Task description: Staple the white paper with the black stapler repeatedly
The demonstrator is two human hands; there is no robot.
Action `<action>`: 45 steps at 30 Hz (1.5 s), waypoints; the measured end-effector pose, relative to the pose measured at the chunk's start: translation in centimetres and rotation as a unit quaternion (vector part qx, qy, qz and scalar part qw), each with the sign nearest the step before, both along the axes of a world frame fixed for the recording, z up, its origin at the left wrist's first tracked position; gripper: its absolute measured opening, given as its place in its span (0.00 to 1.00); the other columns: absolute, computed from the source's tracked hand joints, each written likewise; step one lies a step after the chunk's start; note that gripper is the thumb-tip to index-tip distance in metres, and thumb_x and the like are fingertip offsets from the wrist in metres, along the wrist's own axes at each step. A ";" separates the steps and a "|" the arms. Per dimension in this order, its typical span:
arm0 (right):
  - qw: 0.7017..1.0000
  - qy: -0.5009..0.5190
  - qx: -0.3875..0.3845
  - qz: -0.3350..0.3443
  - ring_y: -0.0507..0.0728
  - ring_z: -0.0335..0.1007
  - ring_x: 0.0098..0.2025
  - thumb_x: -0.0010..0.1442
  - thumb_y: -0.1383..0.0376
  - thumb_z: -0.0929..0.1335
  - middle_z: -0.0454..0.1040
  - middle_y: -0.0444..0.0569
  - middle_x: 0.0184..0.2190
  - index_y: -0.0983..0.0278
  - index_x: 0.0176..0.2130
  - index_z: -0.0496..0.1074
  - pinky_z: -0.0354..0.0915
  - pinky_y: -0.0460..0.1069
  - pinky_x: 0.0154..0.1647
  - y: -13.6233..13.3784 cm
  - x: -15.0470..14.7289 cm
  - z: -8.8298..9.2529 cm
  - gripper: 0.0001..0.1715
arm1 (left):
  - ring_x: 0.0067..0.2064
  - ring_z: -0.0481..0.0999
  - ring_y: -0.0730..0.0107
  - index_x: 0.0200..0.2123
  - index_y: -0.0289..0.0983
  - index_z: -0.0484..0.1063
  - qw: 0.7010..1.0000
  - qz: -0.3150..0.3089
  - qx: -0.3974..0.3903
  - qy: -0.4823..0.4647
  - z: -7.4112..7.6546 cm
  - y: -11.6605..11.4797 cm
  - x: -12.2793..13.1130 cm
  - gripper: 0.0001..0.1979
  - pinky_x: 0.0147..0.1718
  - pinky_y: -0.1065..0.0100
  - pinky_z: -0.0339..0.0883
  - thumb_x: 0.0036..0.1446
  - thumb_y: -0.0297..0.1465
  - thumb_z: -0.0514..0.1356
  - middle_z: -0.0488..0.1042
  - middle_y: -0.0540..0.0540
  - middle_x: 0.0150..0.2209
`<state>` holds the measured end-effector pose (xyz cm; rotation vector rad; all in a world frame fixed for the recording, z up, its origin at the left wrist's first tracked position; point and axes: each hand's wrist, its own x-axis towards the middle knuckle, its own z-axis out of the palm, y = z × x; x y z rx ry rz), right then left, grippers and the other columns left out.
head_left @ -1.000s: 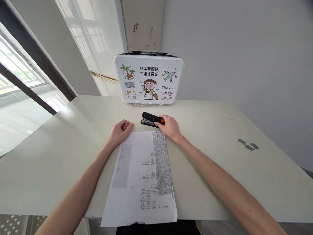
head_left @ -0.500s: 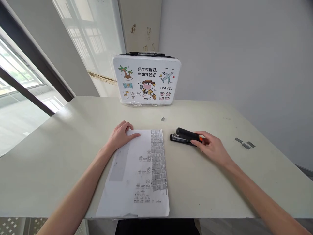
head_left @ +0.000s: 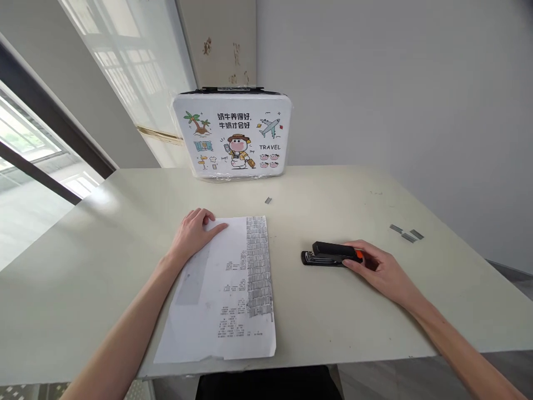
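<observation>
A printed sheet of paper [head_left: 225, 289] lies on the pale table [head_left: 104, 250], its near edge at the table's front. My left hand [head_left: 192, 231] rests on the sheet's top left corner, fingers loosely curled with the index finger stretched onto the paper. A black stapler [head_left: 328, 254] with an orange rear end lies on the table to the right of the sheet. My right hand [head_left: 381, 270] grips the stapler's rear end with its fingers around it.
A white cartoon-printed case [head_left: 231, 136] reading TRAVEL stands at the table's far edge against the wall. Strips of staples [head_left: 406, 234] lie at the right. One small staple piece [head_left: 268, 200] lies beyond the sheet. A window runs along the left.
My right hand has carried the stapler from above the sheet's top edge to the right and nearer. My left hand slid onto the paper's corner. The view has shifted a little to the right.
</observation>
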<state>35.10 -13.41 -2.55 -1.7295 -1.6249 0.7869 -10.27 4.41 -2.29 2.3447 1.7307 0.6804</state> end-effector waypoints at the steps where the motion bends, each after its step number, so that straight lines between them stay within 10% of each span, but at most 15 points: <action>1: 1.000 0.007 -0.005 -0.005 0.56 0.65 0.29 0.66 0.40 0.68 0.76 0.47 0.33 0.54 0.55 0.77 0.64 0.51 0.29 -0.1 0.1 -0.2 0.29 | 0.40 0.72 0.60 0.36 0.42 0.69 1.000 0.003 0.000 0.000 0.0 0.0 0.0 0.21 0.43 0.61 0.65 0.59 0.53 0.65 0.72 0.48 0.35; 11: 0.996 0.080 -0.003 -0.046 0.55 0.64 0.26 0.72 0.40 0.60 0.68 0.44 0.27 0.58 0.56 0.76 0.62 0.50 0.30 -0.1 -0.5 0.0 0.33 | 0.41 0.72 0.62 0.40 0.40 0.72 0.994 -0.067 0.083 -0.004 1.5 -1.4 1.5 0.12 0.47 0.60 0.66 0.69 0.43 0.58 0.73 0.47 0.37; 18: 0.996 0.074 -0.002 -0.050 0.53 0.64 0.25 0.72 0.41 0.60 0.70 0.44 0.31 0.56 0.56 0.75 0.60 0.49 0.27 0.2 -0.3 -0.5 0.30 | 0.41 0.75 0.64 0.43 0.40 0.74 0.950 -0.313 -0.005 -0.011 2.7 -5.9 11.1 0.08 0.46 0.61 0.68 0.71 0.37 0.59 0.76 0.48 0.38; 26: 0.998 0.034 -0.005 -0.056 0.56 0.61 0.26 0.72 0.40 0.59 0.66 0.42 0.23 0.57 0.56 0.75 0.60 0.50 0.28 -0.1 -0.8 -0.2 0.32 | 0.40 0.77 0.62 0.42 0.37 0.74 0.939 -0.344 -0.008 0.022 1.6 -7.7 18.8 0.11 0.42 0.62 0.68 0.64 0.38 0.70 0.78 0.47 0.41; 40: 0.998 -0.036 0.002 -0.046 0.55 0.63 0.27 0.63 0.44 0.71 0.73 0.42 0.27 0.54 0.53 0.77 0.64 0.50 0.29 0.0 -1.5 -0.3 0.25 | 0.39 0.77 0.65 0.40 0.40 0.77 0.946 -0.324 -0.025 -0.001 2.1 -7.5 13.8 0.09 0.37 0.64 0.67 0.68 0.39 0.64 0.78 0.49 0.37; 45: 0.999 -0.034 0.001 -0.042 0.56 0.63 0.27 0.63 0.44 0.71 0.74 0.43 0.29 0.54 0.53 0.77 0.64 0.51 0.29 0.0 -1.5 -0.2 0.26 | 0.38 0.77 0.63 0.45 0.41 0.76 0.967 -0.248 -0.044 -0.024 2.7 -4.0 13.0 0.17 0.35 0.63 0.68 0.66 0.49 0.62 0.78 0.48 0.38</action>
